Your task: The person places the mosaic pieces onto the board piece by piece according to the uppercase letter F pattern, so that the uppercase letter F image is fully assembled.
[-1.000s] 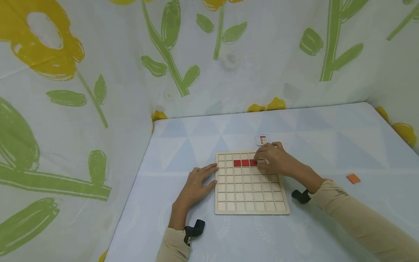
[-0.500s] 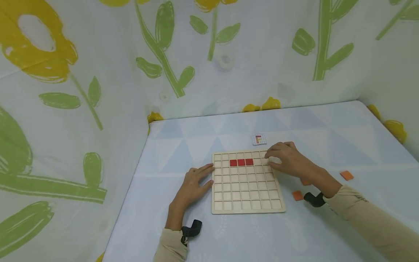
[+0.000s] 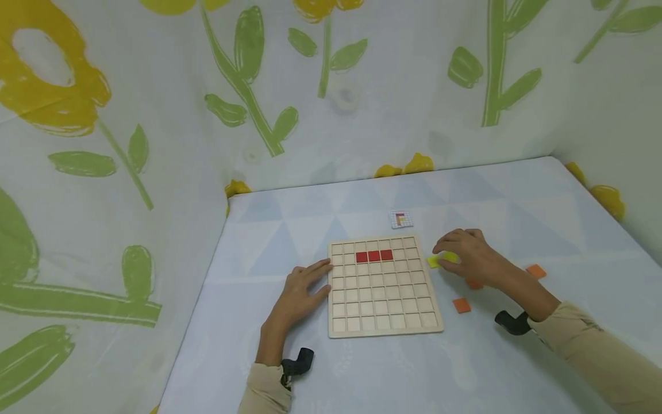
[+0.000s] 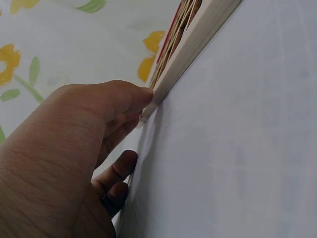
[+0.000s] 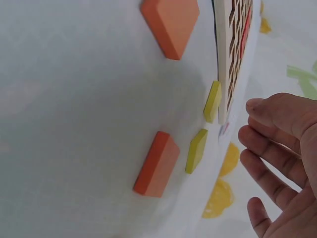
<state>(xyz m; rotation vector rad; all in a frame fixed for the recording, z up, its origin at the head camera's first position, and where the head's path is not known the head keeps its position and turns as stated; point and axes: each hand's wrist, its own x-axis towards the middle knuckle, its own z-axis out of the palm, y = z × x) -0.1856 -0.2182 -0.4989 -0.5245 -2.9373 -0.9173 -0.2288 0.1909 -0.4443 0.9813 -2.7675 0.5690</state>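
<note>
A square wooden grid board point(image 3: 385, 333) lies on the table with 3 red square tiles point(image 3: 374, 256) side by side in its second row from the far edge. My left hand point(image 3: 297, 296) touches the board's left edge with its fingertips and thumb, fingers nearly straight; the left wrist view shows the thumb against the wooden rim point(image 4: 198, 42). Off the board's right side, my right hand point(image 3: 473, 259) hovers above two yellow tiles point(image 5: 213, 102). In the right wrist view its loosely bent fingers point(image 5: 270, 148) stand apart from the tiles and hold nothing.
Several orange tiles lie right of the board, one near its side point(image 3: 462, 305) and another farther right point(image 3: 536, 271). A small card point(image 3: 401, 219) with a coloured grid pattern lies beyond the board. Flower-printed cloth walls point(image 3: 331, 132) stand behind and at both sides.
My right hand has left the rightmost red tile and moved right, off the board, to the yellow tiles, now in sight. My left hand keeps its place on the board's edge.
</note>
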